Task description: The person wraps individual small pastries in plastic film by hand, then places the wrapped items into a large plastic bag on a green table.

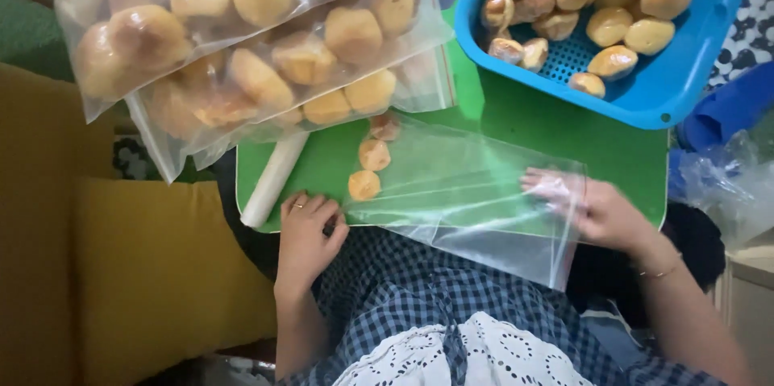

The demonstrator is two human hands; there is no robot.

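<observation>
1. I've got the green board (516, 124) across the lap, so I'll place everything off that.
2. Two filled bags (242, 39) of buns are stacked over the board's far-left corner, one on the other, hanging well past its edge.
3. The blue basket (685, 72) sits on the board's far-right corner, with loose buns heaped inside.
4. The clear bag (476, 201) lies flat on the board's near half, its open end hanging off the near-right edge.
5. Right hand (601, 213) is at the board's near-right edge: fingers spread, reaching into the bag's mouth, film over the fingertips.
6. Left hand (309, 233) is at the board's near-left edge, fingers curled together onto the bag's closed corner, pinning it down.
7. A white roll (274, 180) lies along the board's left edge, just beside the left hand.
8. Three buns (373, 156) are lined up in the clear bag's left end, mid-board, just past the left hand.
</observation>
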